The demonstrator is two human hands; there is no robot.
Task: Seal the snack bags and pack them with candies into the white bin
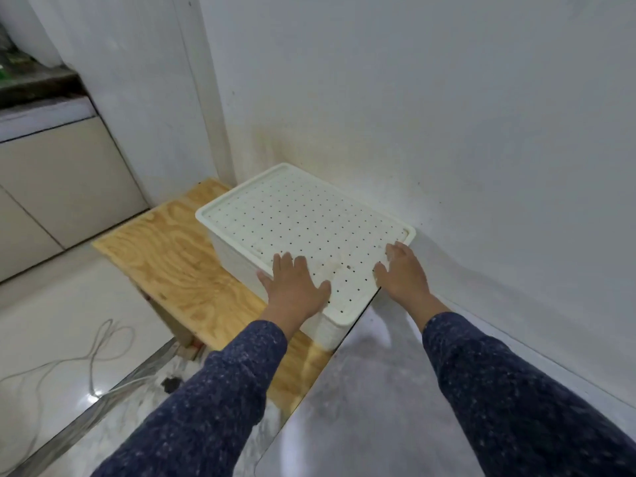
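While the white bin point(237, 259) sits on a plywood board point(172, 256) against the far wall, its perforated lid point(303, 222) is on. Left hand point(296, 287) and right hand point(401, 270) press flat, fingers spread, on the lid's near edge. No writing is readable.

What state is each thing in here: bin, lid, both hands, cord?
white bin: closed, standing on the plywood board
perforated lid: seated on the bin
left hand: flat on the lid, fingers spread
right hand: flat on the lid's near right corner
white cord: loose on the floor
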